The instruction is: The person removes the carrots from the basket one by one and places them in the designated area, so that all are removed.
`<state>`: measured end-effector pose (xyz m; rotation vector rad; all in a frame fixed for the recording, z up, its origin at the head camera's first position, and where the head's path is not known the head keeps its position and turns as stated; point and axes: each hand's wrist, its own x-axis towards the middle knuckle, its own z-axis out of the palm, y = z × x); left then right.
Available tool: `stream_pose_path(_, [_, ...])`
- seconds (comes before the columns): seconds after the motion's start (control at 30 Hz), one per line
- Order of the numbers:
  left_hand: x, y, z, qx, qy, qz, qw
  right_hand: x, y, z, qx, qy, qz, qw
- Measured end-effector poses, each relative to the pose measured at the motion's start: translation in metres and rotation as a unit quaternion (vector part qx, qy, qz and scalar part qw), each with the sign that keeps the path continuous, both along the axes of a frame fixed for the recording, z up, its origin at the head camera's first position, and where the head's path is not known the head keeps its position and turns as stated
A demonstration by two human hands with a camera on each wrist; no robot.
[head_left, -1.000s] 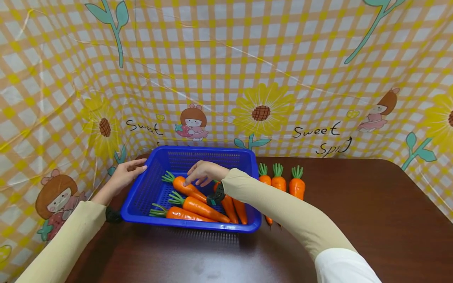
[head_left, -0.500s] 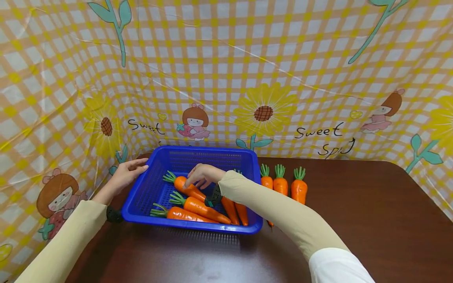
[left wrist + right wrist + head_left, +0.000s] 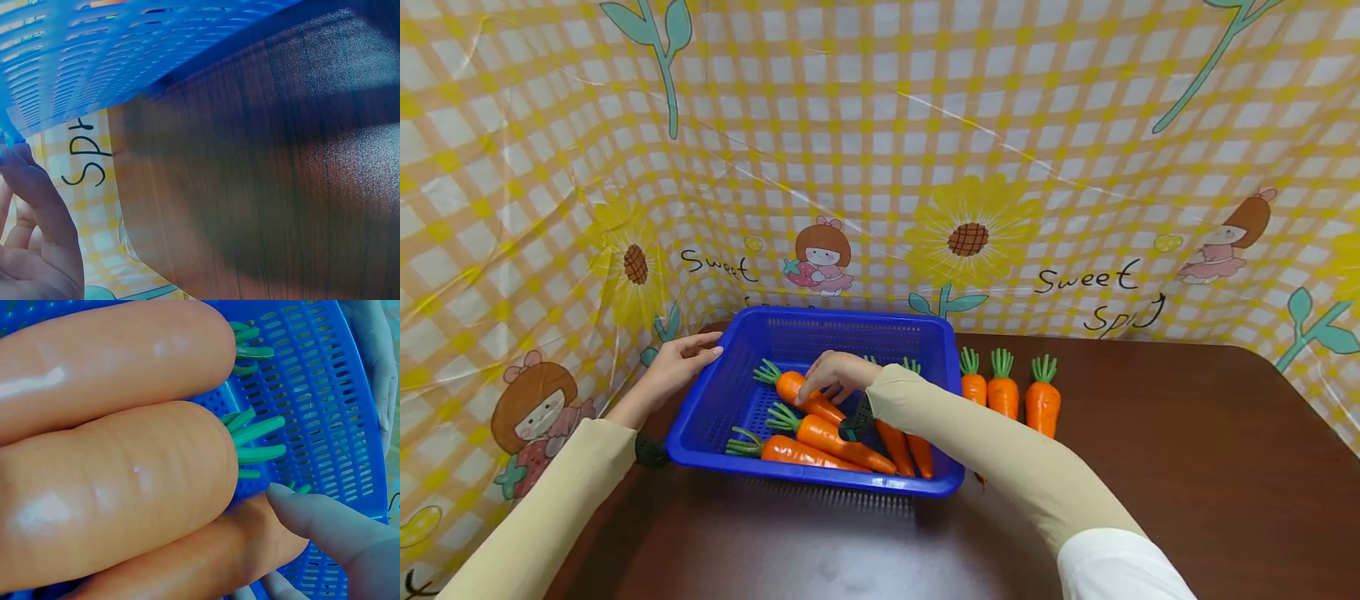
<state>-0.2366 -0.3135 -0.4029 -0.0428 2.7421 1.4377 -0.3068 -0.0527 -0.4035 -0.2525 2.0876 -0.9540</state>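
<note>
A blue perforated plastic basket [image 3: 820, 476] stands on the dark table with several carrots lying in it. My right hand [image 3: 837, 372] reaches into the basket and pinches the farthest-left carrot [image 3: 788, 385] near its green top. In the right wrist view its thumb lies on this carrot [image 3: 250, 545], and some fingertips show on the carrot's other side. Nearer in the basket are a middle carrot [image 3: 835, 439] and a front carrot [image 3: 797, 452]. My left hand [image 3: 673, 367] touches the basket's left rim from outside, fingers fairly straight.
To the basket's right, three carrots lie on the table: a left one [image 3: 973, 389], a middle one [image 3: 1003, 398] and a right one [image 3: 1042, 407], partly hidden by my right sleeve [image 3: 992, 442]. A checked cloth [image 3: 880, 150] hangs behind the table and along the left.
My right hand has sunk slightly toward the carrot. My left hand keeps its place at the rim. The whole scene has shifted a little to the right in the head view.
</note>
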Motion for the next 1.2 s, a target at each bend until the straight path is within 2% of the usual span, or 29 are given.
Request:
stream_pose_path(0.4, [-0.003, 0.002, -0.001, 0.003, 0.013, 0.000, 0.9999, 0.000, 0.000, -0.007, 0.011, 0.009, -0.008, 0.9999])
stream_pose_path(0.6, [-0.004, 0.002, 0.001, 0.003, 0.004, -0.004, 1.0000, 0.000, -0.002, -0.010, 0.012, 0.017, -0.005, 0.9998])
stream_pose_path(0.93, [0.007, -0.003, -0.003, 0.004, 0.001, -0.003, 1.0000, 0.005, -0.004, -0.014, 0.000, 0.009, -0.002, 1.0000])
stream_pose_path(1.2, [0.001, 0.000, -0.001, 0.013, 0.005, -0.015, 0.9998, -0.001, -0.003, -0.015, 0.005, 0.010, -0.018, 0.9998])
